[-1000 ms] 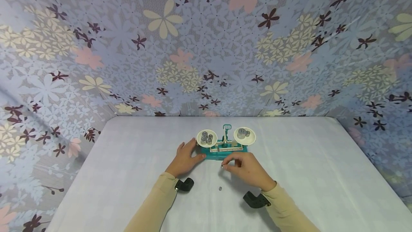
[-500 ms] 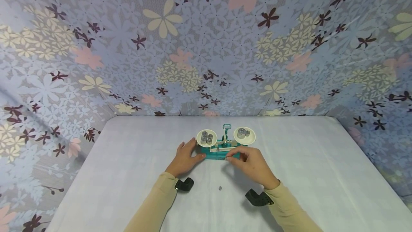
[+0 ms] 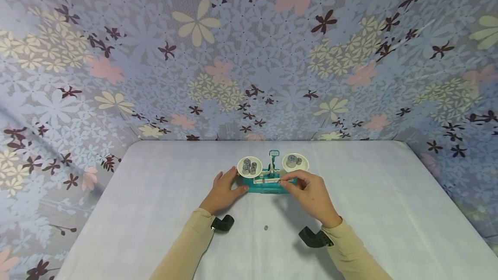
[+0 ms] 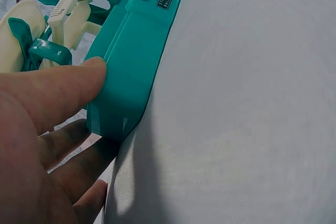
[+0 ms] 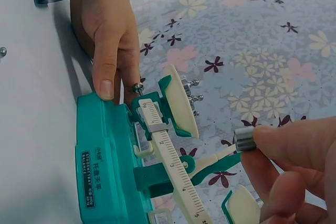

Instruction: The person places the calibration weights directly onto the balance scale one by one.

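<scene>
A teal tray balance (image 3: 268,188) with two cream pans stands on the white table. Its left pan (image 3: 257,163) bears several metal weights; a large and a small one sit in the right pan (image 3: 304,166). At the base's left end my left hand (image 3: 222,191) holds it, thumb on the front and fingers round the end. My right hand (image 3: 309,195) pinches a small cylindrical metal weight (image 5: 244,139) between thumb and fingertip, above the balance's right half. A loose small weight (image 3: 266,227) lies on the table in front.
A scaled beam (image 5: 175,163) with a grey rider (image 5: 157,127) runs along the balance's front, close to my right fingers. Behind the table (image 3: 373,193) is a flower-patterned cloth wall (image 3: 280,77). Black wrist mounts (image 3: 316,237) sit on both forearms.
My right hand has moved forward and to the right with the pinched weight, from in front of the base to over the beam's right part. The left hand keeps its place.
</scene>
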The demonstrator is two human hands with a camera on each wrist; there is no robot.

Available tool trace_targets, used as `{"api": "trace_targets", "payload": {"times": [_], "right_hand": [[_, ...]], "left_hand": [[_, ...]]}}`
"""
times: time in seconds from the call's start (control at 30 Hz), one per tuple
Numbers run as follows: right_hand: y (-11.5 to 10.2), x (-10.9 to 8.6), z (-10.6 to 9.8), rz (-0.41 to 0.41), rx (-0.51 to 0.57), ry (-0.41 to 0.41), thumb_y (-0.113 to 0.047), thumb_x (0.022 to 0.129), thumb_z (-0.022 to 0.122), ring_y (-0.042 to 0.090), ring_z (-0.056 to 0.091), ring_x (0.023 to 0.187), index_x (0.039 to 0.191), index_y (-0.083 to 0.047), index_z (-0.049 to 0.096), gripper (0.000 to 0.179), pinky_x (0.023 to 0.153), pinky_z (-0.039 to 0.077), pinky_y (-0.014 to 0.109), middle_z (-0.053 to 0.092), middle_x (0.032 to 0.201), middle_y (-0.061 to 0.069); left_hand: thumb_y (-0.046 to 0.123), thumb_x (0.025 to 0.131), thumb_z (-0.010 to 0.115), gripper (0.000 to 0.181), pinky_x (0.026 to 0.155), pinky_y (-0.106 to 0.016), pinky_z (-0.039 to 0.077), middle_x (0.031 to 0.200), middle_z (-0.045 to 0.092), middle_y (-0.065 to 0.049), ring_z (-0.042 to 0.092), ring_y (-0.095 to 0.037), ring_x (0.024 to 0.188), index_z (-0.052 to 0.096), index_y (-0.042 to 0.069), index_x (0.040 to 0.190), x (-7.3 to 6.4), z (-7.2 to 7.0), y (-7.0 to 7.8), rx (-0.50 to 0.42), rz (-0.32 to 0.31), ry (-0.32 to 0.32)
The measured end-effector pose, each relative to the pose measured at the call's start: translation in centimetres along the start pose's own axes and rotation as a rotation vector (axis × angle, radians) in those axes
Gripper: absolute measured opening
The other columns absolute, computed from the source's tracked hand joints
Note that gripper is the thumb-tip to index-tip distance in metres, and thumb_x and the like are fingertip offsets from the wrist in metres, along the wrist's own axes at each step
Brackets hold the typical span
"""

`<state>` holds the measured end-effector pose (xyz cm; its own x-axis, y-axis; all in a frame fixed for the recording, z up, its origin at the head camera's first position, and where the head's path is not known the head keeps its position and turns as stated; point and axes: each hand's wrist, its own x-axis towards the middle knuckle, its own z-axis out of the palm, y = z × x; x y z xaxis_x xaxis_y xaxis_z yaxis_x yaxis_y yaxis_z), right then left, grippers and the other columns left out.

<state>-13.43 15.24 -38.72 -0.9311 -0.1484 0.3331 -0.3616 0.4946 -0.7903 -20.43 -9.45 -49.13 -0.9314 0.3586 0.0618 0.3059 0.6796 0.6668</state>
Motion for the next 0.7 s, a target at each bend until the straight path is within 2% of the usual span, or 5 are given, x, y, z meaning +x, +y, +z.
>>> {"api": "trace_targets", "payload": {"times": [0.2, 0.47, 0.7], "right_hand": [[0.6, 0.0, 0.0, 0.007, -0.009, 0.068, -0.007, 0.082, 0.069, 0.012, 0.034, 0.045, 0.092, -0.008, 0.070, 0.010, 0.041, 0.032, 0.023, 0.042, 0.050, 0.003], [4.2, 0.5, 0.7, -0.004, -0.042, 0.172, -0.017, 0.082, 0.072, 0.010, 0.032, 0.042, 0.091, -0.019, 0.071, 0.009, 0.038, 0.029, 0.023, 0.038, 0.048, -0.002], [4.8, 0.7, 0.5, -0.022, -0.043, 0.212, -0.021, 0.082, 0.072, 0.011, 0.033, 0.041, 0.089, -0.022, 0.072, 0.007, 0.037, 0.028, 0.024, 0.039, 0.048, -0.003]], "left_hand": [[0.043, 0.089, 0.057, 0.073, 0.115, -0.043, 0.005, 0.147, 0.032, -0.015, 0.027, -0.025, 0.137, 0.031, 0.001, 0.143, 0.0, 0.0, 0.0, -0.005, -0.010, -0.005], [0.041, 0.089, 0.058, 0.071, 0.114, -0.044, 0.005, 0.147, 0.033, -0.014, 0.027, -0.025, 0.137, 0.032, 0.003, 0.143, 0.1, 0.1, -0.1, 0.000, 0.003, 0.003], [0.042, 0.089, 0.058, 0.071, 0.114, -0.045, 0.005, 0.147, 0.033, -0.014, 0.027, -0.025, 0.137, 0.032, 0.004, 0.143, 0.1, 0.1, -0.2, -0.004, 0.002, 0.002]]}}
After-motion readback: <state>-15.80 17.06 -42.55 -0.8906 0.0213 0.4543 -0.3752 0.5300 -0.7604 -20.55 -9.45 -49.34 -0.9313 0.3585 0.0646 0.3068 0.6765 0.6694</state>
